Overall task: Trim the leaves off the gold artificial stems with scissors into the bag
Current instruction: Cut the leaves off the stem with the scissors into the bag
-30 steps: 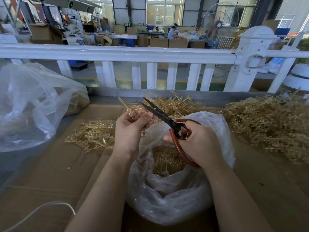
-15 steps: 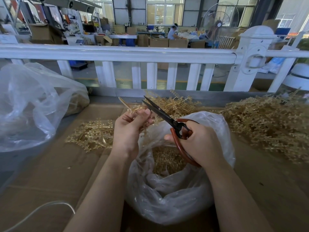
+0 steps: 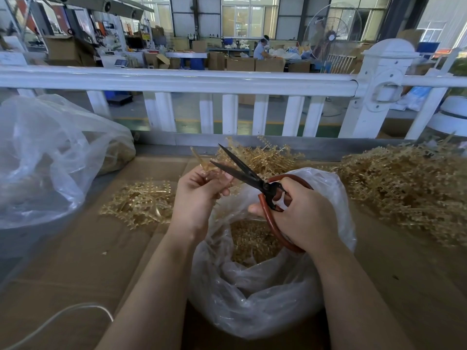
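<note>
So that cut leaves are dropping straight in, I'm working both hands directly above open bag [image 3: 265,294]. Left hand [image 3: 199,195] pinching gold stem [image 3: 204,164], tip angled up toward blades. Right hand [image 3: 298,213] gripping scissors [image 3: 242,170] by red loops, blades parted, readying snip. Untrimmed pile [image 3: 404,188] sitting within right reach.

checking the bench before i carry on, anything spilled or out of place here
Only a small thing: a gold scrap lies loose on the cardboard, left of the open bag that holds the trimmings. The stem piles look like ordinary work stock.
</note>
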